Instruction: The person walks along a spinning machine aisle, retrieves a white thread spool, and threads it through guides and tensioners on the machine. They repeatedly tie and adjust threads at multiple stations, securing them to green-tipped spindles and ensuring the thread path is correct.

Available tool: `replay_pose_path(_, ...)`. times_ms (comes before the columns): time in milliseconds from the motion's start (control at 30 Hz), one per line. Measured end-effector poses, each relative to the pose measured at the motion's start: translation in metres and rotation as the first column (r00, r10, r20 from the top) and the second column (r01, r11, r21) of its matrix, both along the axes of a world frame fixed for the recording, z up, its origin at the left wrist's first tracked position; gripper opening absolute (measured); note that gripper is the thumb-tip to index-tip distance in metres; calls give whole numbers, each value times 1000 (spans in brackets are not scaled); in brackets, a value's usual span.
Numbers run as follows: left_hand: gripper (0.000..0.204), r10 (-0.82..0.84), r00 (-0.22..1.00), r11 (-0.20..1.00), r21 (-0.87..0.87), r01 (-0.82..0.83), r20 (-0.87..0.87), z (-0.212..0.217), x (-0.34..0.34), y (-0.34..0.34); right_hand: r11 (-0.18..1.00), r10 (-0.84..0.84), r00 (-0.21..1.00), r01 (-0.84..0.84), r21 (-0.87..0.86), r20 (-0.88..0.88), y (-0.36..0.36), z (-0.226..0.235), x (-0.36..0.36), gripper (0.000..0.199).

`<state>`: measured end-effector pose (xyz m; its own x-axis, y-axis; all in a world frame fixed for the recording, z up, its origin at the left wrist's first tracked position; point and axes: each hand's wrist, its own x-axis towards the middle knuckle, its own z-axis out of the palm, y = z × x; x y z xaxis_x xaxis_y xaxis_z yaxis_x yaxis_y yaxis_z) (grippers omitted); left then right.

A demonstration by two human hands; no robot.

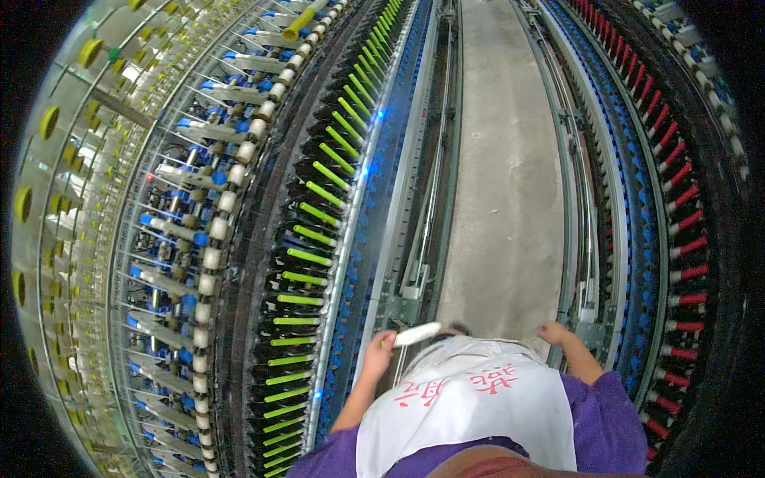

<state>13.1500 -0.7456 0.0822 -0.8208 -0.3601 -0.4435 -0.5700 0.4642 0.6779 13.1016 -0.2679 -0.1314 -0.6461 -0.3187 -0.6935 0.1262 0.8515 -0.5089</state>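
Note:
My left hand (380, 346) is closed around the end of a white yarn bobbin (417, 334). A bit of yellow-green tube shows at the gripped end, and the wound white part points right, in front of my apron. On the other side of my body, my right hand (551, 332) hangs over the aisle's right edge with its fingers curled in and no object visible in them. To my left runs a long row of bright green tubes (312, 234) on the spinning frame. Red tubes (688, 246) line the frame on my right.
A narrow grey floor aisle (510, 151) runs ahead between the two frames. Metal rails (437, 159) border it on the left, with similar rails (575, 143) on the right. White rollers (225, 201) and yellow discs (49, 123) stand farther left. My white apron (470, 398) has red markings.

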Motion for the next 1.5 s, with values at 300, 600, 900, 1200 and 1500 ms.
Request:
replay_pose_path(300, 31, -499, 835, 859, -5, 512, -231, 15, -335, 115, 927, -341, 817, 209, -312, -465, -45, 290, -347, 28)
replay_pose_path(600, 27, -678, 406, -298, 733, 611, -613, 185, -527, 259, 671, 687, 462, -700, 245, -560, -86, 394, -587, 21)
replay_pose_path(900, 31, -436, 462, 284, 368, 885, -772, 161, -716, 200, 557, 345, 847, -532, -638, -404, -236, 265, -703, 21)
replay_pose_path(1200, 10, -228, 348, 875, -35, 483, -910, 141, -789, 115, 550, 180, 946, -325, -770, -270, -293, 237, -792, 37)
replay_pose_path(1500, 16, 628, 650, 768, 208, -606, -428, 40, -755, -30, 203, 661, 685, -557, -805, -307, -355, 300, -883, 32)
